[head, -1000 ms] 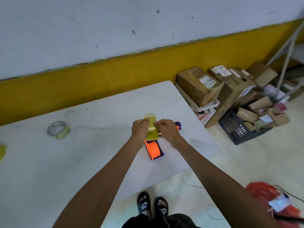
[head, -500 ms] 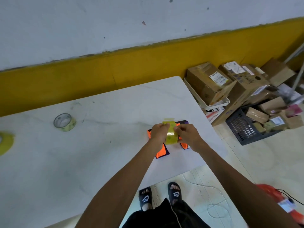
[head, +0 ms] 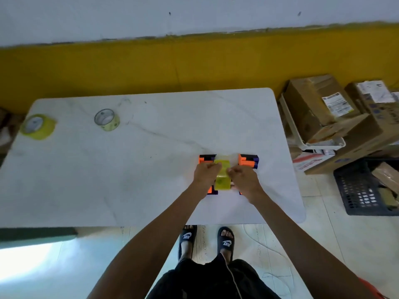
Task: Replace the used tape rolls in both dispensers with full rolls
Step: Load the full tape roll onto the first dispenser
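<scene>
You are pinching the yellow tape roll [head: 222, 179] in both hands, left hand [head: 206, 174] and right hand [head: 243, 176]; while lowering it, be centring it between the two dispensers [head: 248, 160].

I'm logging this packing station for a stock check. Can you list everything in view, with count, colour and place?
Table: one, white marbled, centre.
Dispensers: two, orange and dark purple, side by side near the table's right end, left one, right one.
Held tape roll: one, yellow, between the dispensers.
Thick tape roll: one, yellow, far left corner.
Thin tape roll: one, pale yellow, far left.
Cardboard boxes: several, brown, floor at right.
Crate: one, dark, floor at right.
Sandals: two, black, under table edge.
Left hand, right hand: both gripping the held roll.
</scene>
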The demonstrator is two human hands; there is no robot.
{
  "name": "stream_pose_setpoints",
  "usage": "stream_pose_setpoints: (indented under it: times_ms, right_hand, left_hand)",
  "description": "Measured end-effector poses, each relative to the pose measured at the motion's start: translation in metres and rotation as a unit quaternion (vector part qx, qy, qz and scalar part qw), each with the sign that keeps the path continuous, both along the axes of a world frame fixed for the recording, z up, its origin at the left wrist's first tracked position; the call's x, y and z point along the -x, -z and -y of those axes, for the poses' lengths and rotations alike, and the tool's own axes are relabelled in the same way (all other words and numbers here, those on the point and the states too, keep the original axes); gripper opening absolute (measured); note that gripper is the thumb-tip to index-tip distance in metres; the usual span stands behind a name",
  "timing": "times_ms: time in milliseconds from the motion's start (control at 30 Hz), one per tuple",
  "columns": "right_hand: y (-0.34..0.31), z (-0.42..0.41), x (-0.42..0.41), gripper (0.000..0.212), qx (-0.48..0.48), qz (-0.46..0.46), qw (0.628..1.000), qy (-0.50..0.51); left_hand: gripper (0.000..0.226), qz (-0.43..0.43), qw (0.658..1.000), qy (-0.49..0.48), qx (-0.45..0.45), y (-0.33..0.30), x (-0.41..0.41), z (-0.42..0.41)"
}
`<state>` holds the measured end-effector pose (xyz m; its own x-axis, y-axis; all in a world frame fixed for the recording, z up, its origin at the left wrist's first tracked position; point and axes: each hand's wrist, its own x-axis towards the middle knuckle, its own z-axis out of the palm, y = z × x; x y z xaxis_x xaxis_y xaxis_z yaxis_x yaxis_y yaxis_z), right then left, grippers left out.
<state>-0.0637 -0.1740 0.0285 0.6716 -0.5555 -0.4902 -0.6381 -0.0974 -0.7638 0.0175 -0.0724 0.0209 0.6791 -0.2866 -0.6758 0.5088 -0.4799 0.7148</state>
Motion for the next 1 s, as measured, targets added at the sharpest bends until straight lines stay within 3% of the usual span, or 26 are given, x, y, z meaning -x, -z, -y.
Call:
stream_pose_setpoints:
  times_ms: [133, 267, 400, 600, 767, 1000]
  right_hand:
    - [0.003, 0.005, -0.001, 0.029, 0.012, -0.006, 1.0, -0.023]
    - [0.007, 0.004, 0.0, 0.033, 0.03, -0.018, 0.998, -0.047]
    - [0.012, -0.001, 0.0, 0.027, 0.022, -0.025, 0.999, -0.038]
    - [0.018, -0.005, -0.002, 0.026, 0.033, -0.036, 0.998, -0.037]
    - [0.019, -0.008, -0.003, 0.027, 0.042, -0.047, 0.997, -0.037]
    - [0.018, -0.014, -0.003, 0.022, 0.048, -0.044, 0.997, -0.04]
  left_hand:
    - [0.024, 0.064, 0.997, -0.041, -0.028, -0.026, 0.004, -0.013]
    - [0.022, 0.185, 0.976, -0.037, -0.108, -0.011, 0.001, -0.043]
    - [0.037, 0.115, 0.986, -0.008, -0.122, 0.008, 0.006, -0.061]
    - [0.014, 0.061, 0.991, -0.019, -0.116, 0.014, 0.007, -0.065]
    - [0.014, 0.048, 0.996, 0.013, -0.076, 0.011, 0.005, -0.064]
    - [0.031, 0.042, 0.997, -0.042, -0.045, 0.001, -0.013, -0.057]
